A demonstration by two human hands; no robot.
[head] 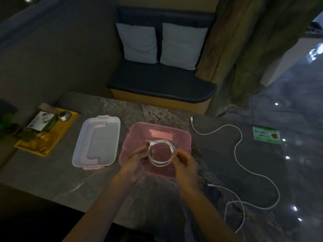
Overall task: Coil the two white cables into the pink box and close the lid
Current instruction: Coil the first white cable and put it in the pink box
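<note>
A pink see-through box stands open in the middle of the stone table. Over its inside I hold a coiled white cable in a round loop. My left hand pinches the coil's left side and my right hand pinches its right side. The box's clear lid with pink clips lies upside down to the left of the box. A second white cable lies uncoiled in loose curves on the table to the right of the box.
A yellow tray with a green-and-white packet and small items sits at the table's left. A green card lies at the far right. Behind the table stands a dark bench with two pale cushions.
</note>
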